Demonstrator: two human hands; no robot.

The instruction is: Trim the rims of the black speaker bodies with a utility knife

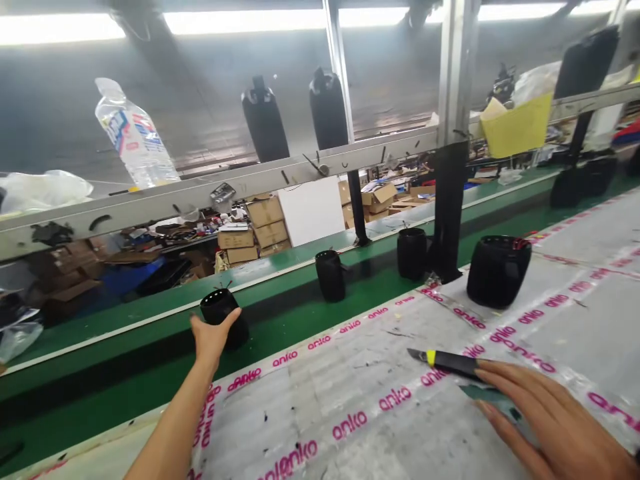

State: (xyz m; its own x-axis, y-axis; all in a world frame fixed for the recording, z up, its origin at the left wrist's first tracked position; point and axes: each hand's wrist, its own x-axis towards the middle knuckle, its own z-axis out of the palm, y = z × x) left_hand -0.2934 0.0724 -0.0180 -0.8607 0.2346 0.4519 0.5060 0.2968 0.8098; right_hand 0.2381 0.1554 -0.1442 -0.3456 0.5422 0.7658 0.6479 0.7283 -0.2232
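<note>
My left hand (213, 337) reaches over the green conveyor belt, with thumb and fingers spanning a black, cup-like plastic housing (220, 305). The housing has small holes round its rim, and its lower part is partly covered by the hand. On the plastic-covered table, my right hand (555, 417) lies with fingers stretched out over the handle end of a black utility knife (453, 362). The knife has a yellow band and its blade points left; the thumb is apart from it. A dark green patch shows beneath that hand, its kind unclear.
More black housings stand on the belt (280, 320), one in the middle (330, 275) and one by the post (412, 253). Another housing (499, 272) stands tilted on the table (350, 393). A metal shelf rail (260, 177) crosses above, carrying a plastic bottle (135, 137).
</note>
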